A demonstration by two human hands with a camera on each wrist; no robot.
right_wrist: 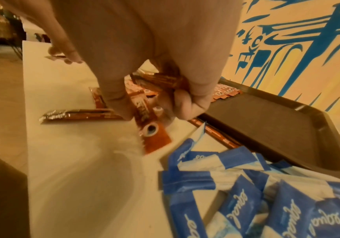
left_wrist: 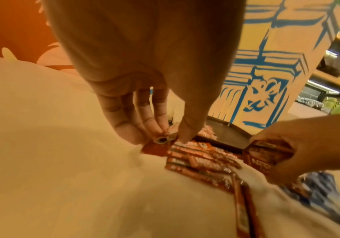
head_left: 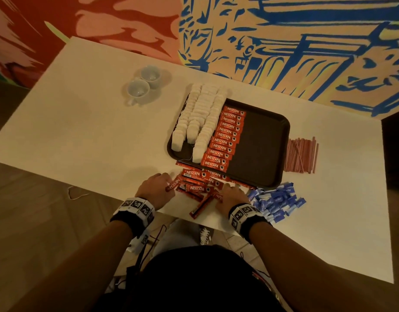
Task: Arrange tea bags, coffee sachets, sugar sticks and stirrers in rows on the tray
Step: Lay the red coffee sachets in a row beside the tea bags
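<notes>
A dark tray (head_left: 266, 140) holds rows of white tea bags (head_left: 198, 118) and one row of red coffee sachets (head_left: 226, 137). Loose red sachets (head_left: 198, 183) lie in a pile at the table's near edge, in front of the tray. My left hand (head_left: 159, 188) pinches one sachet (left_wrist: 159, 141) at the pile's left side. My right hand (head_left: 231, 194) has its fingers curled around a few sachets (right_wrist: 165, 80) at the pile's right side. Blue sugar sticks (head_left: 277, 201) are heaped just right of my right hand. Pink stirrers (head_left: 301, 155) lie right of the tray.
Two pale cups (head_left: 144, 83) stand on the white table (head_left: 92, 131) far left of the tray. The tray's right half (right_wrist: 266, 125) is bare. A painted wall runs behind the table. The table's near edge is under my wrists.
</notes>
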